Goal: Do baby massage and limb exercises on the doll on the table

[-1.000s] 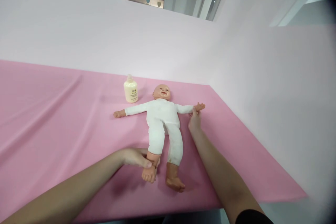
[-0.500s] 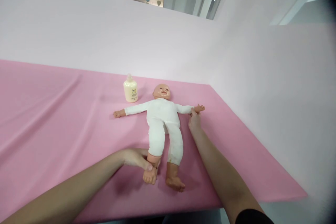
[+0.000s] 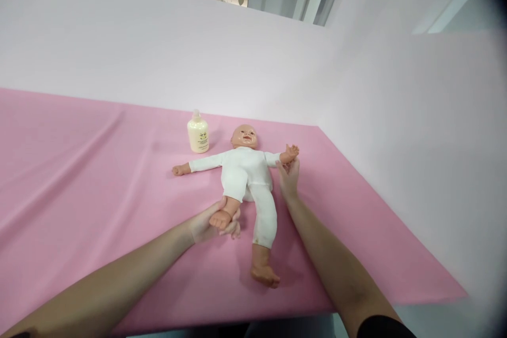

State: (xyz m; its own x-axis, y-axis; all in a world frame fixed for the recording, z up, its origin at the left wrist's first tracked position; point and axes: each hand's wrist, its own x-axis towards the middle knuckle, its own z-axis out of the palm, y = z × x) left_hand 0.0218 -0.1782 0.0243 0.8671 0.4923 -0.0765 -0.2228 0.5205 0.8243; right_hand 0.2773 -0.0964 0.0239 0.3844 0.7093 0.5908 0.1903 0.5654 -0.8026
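Observation:
A baby doll (image 3: 244, 166) with a white cloth body lies on its back, its head toward the far side. My left hand (image 3: 209, 224) is closed around the ankle of the doll's leg on the left, which is bent up toward the belly. Near the doll's other side, my right hand (image 3: 289, 175) grips its forearm just below the plastic hand, with the arm bent a little upward. The doll's other leg lies straight toward me, and its other arm stretches out to the left.
A pump-top bottle (image 3: 198, 134) of pale yellow liquid stands left of the doll's head. Pink sheeting (image 3: 99, 179) with folds covers the table. A white wall (image 3: 178, 53) rises behind, and another borders the right side.
My left hand has pushed the doll's leg up toward its body, bending it. My right hand has moved the doll's forearm inward and slightly up.

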